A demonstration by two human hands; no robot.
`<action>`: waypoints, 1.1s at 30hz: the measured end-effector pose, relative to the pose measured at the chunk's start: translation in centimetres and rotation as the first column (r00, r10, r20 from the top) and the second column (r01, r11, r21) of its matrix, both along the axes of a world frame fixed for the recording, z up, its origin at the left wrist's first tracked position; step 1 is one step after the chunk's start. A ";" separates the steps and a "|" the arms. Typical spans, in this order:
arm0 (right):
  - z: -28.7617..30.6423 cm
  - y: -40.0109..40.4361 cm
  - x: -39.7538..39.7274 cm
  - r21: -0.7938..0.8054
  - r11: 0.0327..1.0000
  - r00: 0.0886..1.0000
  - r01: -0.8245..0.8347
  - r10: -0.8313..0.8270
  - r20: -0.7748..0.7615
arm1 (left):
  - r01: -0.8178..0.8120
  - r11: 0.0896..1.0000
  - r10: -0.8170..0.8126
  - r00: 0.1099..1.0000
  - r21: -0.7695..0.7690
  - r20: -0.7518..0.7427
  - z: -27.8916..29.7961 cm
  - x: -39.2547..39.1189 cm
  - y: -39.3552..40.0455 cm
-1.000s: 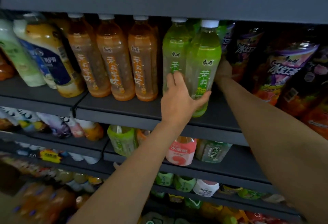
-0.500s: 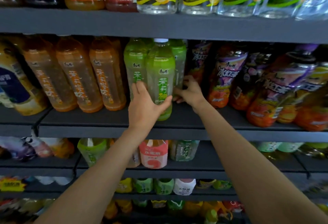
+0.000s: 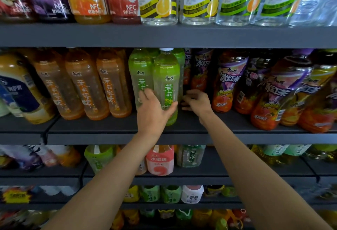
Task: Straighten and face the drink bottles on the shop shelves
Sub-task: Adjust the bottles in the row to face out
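On the middle shelf (image 3: 182,138), the front green tea bottle (image 3: 166,85) stands close to the shelf's front edge, with its label facing out. The left hand (image 3: 155,113) is wrapped around the low part of this bottle, thumb on the right side and fingers (image 3: 145,96) on the left side, so it grips the bottle.

A second ago the right hand (image 3: 196,102) was reaching deep behind this bottle, up near the purple drinks. Now it has come forward and down. It sits just to the right of the green tea bottle, near the shelf floor. Its fingers are curled in by a green bottle behind (image 3: 180,76), but I cannot tell if they hold it or only touch it.

The front bottle looks more upright than it did a second ago, and it has stayed in the left hand's grip. That likely means this bottle is almost faced, and the one behind it is being pulled into line.

To the left of the green tea bottle, the orange tea bottles (image 3: 82,84) lean a bit. To its right, the purple drinks (image 3: 229,82) look jumbled, so there is more to tidy.
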State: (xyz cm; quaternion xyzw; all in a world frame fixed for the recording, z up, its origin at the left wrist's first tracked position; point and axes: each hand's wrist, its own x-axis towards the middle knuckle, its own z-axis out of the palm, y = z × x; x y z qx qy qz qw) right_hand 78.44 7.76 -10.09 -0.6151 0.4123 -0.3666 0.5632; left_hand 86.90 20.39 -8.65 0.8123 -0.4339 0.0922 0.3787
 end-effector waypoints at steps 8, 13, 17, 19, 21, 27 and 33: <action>2.7 1.7 -2.8 -0.062 0.967 0.969 -0.247 0.245 -0.033 | -0.066 0.996 0.063 0.996 0.053 0.058 0.2 -1.7 -2.4; 1.1 2.8 -2.1 -0.275 0.900 0.868 -0.337 0.184 -0.461 | -0.069 0.995 0.064 0.996 0.068 0.068 0.0 -1.7 -2.7; 0.4 2.3 -0.8 -0.282 0.932 0.921 -0.225 0.109 -0.375 | 0.105 0.992 -0.102 0.994 -0.066 0.042 -0.6 -0.3 -0.2; 0.5 1.9 -0.4 -0.266 0.938 0.920 -0.222 0.111 -0.376 | 0.081 0.973 -0.080 0.997 -0.215 0.009 -1.1 0.9 1.6; 0.7 1.7 0.1 -0.286 0.935 0.923 -0.209 0.092 -0.373 | -0.013 0.974 0.006 0.999 -0.228 -0.032 -1.5 2.2 2.5; 0.5 1.6 1.5 -0.248 0.950 0.930 -0.191 0.094 -0.356 | -0.115 0.991 0.113 0.993 0.062 0.029 -1.5 3.5 1.3; 0.3 2.0 2.2 -0.216 0.957 0.947 -0.195 0.127 -0.294 | -0.113 0.993 0.113 0.993 0.041 -0.020 -1.5 2.9 1.3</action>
